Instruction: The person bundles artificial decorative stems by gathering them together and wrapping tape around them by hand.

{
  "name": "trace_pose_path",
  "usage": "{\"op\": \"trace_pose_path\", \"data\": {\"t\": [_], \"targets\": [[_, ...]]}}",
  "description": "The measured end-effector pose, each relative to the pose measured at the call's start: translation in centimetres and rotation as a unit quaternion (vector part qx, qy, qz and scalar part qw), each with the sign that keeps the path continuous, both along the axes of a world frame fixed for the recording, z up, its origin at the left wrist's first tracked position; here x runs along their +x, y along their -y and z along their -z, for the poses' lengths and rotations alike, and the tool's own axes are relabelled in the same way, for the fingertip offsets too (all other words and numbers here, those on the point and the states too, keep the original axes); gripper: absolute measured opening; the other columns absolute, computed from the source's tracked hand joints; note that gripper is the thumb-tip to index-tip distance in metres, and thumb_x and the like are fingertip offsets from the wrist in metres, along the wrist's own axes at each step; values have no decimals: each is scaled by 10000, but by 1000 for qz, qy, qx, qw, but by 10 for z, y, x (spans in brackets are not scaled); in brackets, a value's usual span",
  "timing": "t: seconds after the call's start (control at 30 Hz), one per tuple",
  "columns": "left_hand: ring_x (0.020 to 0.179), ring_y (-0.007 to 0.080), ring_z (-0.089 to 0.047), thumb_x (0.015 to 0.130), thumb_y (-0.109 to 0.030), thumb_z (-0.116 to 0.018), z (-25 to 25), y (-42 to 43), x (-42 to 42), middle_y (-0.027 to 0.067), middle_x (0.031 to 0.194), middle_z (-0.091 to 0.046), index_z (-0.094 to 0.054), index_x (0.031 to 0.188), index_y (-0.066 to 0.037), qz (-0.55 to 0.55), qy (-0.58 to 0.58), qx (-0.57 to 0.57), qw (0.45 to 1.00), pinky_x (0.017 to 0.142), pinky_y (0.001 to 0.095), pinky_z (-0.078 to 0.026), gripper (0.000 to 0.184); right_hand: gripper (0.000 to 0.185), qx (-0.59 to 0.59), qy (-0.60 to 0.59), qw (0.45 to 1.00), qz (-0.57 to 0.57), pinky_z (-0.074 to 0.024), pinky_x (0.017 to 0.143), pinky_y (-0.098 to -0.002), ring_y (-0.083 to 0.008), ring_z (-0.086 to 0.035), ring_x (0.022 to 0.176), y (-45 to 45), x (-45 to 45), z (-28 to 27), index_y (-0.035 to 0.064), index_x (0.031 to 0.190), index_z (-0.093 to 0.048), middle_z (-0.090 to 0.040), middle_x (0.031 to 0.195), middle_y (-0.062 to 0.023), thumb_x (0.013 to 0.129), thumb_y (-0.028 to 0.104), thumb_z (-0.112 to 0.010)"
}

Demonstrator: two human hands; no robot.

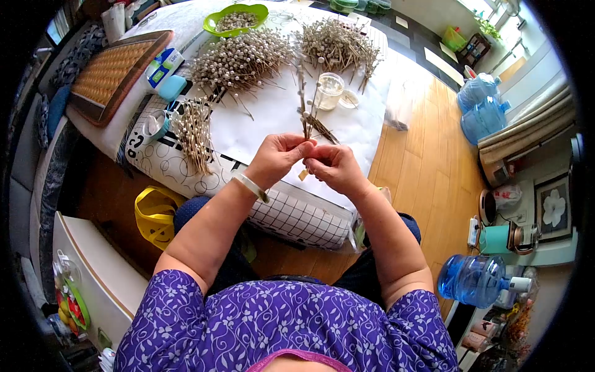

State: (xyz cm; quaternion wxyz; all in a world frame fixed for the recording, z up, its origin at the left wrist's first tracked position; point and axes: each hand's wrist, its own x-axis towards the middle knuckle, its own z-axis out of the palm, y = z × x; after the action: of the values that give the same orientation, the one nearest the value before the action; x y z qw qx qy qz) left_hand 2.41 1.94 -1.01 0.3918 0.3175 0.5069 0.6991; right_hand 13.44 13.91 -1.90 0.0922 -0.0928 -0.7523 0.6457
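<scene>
Upright between my hands stands a small bunch of budded twigs [302, 93], pale round buds along the stems. My left hand [277, 160] is closed, thumb and fingers pinching the lower stems. Close beside it, my right hand [338, 168] is also closed in a pinch near the stem bottoms. A short tan, tape-like strip [303, 175] hangs just below the right fingertips; its upper part is hidden. Just beyond the hands, a little bundle of bare brown sticks [322, 129] lies on the white sheet [260, 133]. A clear round tub [330, 90] stands behind them.
Large heaps of budded stems [242, 59] and more stems [338, 46] lie at the back. A green bowl [234, 20] of loose buds stands behind. At left are a smaller stem pile [193, 133] and a tape roll [156, 125]. A yellow bag [155, 214] sits below the table.
</scene>
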Motion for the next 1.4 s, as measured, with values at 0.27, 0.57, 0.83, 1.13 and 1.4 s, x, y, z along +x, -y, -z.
{"op": "trace_pose_path", "data": {"t": [0.27, 0.57, 0.83, 1.13, 1.4], "targets": [[649, 91, -566, 756, -83, -643, 6, 4, -6, 53, 722, -625, -627, 768, -8, -19, -17, -10, 1000, 617, 213, -465, 78, 104, -50, 64, 997, -8, -400, 471, -181, -48, -495, 523, 2, 2, -14, 16, 765, -606, -567, 610, 0, 774, 118, -620], [675, 91, -564, 769, -82, -628, 14, -1, -6, 51, 747, -626, -629, 809, 12, 4, -68, -20, 997, 634, 212, -464, 102, 73, 123, -26, 992, 13, -329, 454, -188, -13, -377, 542, 4, 2, 4, -22, 747, -577, -451, 569, 49, 770, 46, -572], [647, 88, -552, 791, -145, -614, 7, 3, -7, 46, 712, -622, -641, 775, 11, 17, -47, -34, 998, 616, 218, -454, 158, 107, 143, -52, 988, 34, -372, 448, -274, -123, -427, 451, 8, 1, 1, -21, 699, -566, -473, 509, -90, 714, 85, -571], [586, 69, -522, 756, -153, -657, 6, 3, -10, 19, 638, -593, -628, 711, -12, -4, -59, -40, 997, 553, 201, -422, 150, 102, 124, 22, 992, 28, -374, 455, -203, -41, -436, 508, 8, 6, -13, -17, 707, -593, -496, 544, 18, 778, 52, -570], [667, 91, -545, 791, -155, -615, 9, -2, -11, 41, 714, -608, -620, 780, 1, 18, -55, -18, 998, 644, 225, -444, 156, 105, 256, -71, 963, 50, -360, 436, -210, -44, -431, 485, 10, 5, -15, -21, 707, -576, -481, 522, 0, 760, 69, -579]]}}
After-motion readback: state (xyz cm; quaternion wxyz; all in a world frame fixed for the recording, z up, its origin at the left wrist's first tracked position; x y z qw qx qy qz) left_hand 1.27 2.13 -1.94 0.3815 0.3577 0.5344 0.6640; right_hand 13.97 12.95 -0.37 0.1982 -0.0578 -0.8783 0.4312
